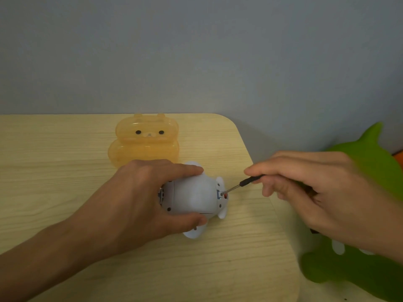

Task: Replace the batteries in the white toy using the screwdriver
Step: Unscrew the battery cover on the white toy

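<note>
Table: pale wood-grain tabletop (65,171) with a rounded corner.
Green toy: soft green plush figure (359,269), off the table's right edge.
Orange case: translucent orange bear-faced plastic box (144,144), just behind the toy.
Left hand (139,199): wrapped over the toy, thumb and fingers clamped on its flanks.
Right hand (316,192): fingers pinched on the tool's handle.
White toy: small rounded white plastic toy (196,197), lying on the table near the corner; likely light, hard and slick, so best gripped across its body.
Screwdriver: slim black-handled metal screwdriver (242,183), tip at the toy's end.

White toy (194,196): smooth matt plastic. Screwdriver (242,183): shiny metal shaft, black handle. Table (65,171): pale wood-grain. Bear-faced box (145,141): translucent orange plastic.
</note>
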